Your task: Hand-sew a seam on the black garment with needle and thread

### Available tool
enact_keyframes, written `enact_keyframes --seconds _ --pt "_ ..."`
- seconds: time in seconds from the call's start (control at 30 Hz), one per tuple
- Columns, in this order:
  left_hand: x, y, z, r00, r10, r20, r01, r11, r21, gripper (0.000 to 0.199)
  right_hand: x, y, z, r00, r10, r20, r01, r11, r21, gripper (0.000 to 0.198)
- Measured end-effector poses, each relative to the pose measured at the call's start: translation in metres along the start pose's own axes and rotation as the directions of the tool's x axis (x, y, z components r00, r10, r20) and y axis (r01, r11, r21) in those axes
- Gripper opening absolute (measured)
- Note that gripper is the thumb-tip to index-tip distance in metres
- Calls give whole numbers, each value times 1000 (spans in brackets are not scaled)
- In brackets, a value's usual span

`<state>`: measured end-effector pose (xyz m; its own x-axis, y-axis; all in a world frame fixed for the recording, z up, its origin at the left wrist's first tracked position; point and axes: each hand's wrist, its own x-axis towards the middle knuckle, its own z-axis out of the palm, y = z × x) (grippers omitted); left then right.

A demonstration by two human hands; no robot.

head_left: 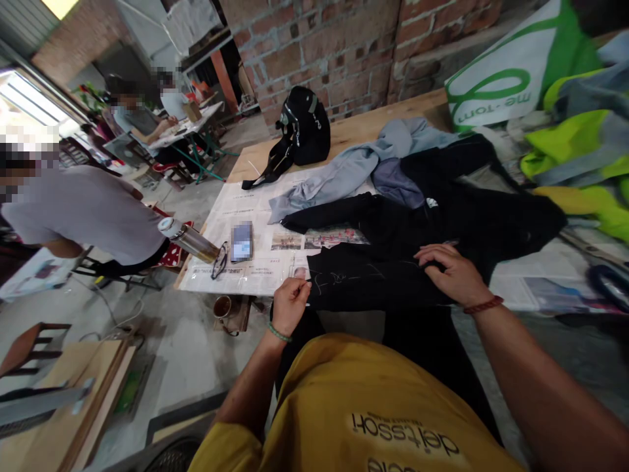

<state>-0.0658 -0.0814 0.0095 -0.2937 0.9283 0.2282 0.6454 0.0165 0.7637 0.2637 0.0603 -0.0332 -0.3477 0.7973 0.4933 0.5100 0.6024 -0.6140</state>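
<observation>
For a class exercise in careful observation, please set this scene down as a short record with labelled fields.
Surface: wooden table, partly covered with newspaper
Main item: black cloth with pale drawn lines
Left hand: fingertips pinched at the cloth's left edge
Right hand: on the cloth, fingers bent; grip unclear
Farther back on the table: grey garment, black bag
Table's left side: phone, bottle
Background: brick wall; seated person at left

A black bag (314, 131) sits on the counter (363, 127) at twelve o'clock, a green-and-white bag (501, 82) shows at two, a phone (242, 241) lies at nine with a bottle (194, 242) farther out, and a brown cup (223, 306) stands lower at eight.
</observation>
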Motion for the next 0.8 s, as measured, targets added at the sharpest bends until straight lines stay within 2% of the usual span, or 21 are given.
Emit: enact_keyframes --seconds 0.1,0.27,0.37,0.47,0.53,0.63,0.7,0.8 --pt "3 5 2 999 7 46 -13 988 151 28 0 -1 0 1000 -7 6 7 1000 -15 11" --pt "19 12 17 991 -92 94 47 916 399 26 0 -1 1 1000 -1 5 1 1000 -18 11" --pt "26 8 23 978 -120 169 45 917 396 16 0 -1 1 1000 -10 4 10 1000 -22 11" --pt "29 0 23 971 -157 180 129 979 160 18 0 0 1 999 -33 1 33 999 -33 13" --pt "28 -5 20 948 -267 174 285 955 -89 19 0 1 1 999 -45 -2 45 998 -41 13" --pt "25 -10 13 862 -464 202 505 760 -408 22 0 2 2 998 -68 -11 67 997 -48 13" --pt "24 -10 8 825 -520 222 548 638 -541 27 0 4 3 997 -74 -13 73 996 -50 13" --pt "22 -8 0 809 -526 261 543 501 -674 31 0 5 3 998 -65 -10 65 997 -52 13"
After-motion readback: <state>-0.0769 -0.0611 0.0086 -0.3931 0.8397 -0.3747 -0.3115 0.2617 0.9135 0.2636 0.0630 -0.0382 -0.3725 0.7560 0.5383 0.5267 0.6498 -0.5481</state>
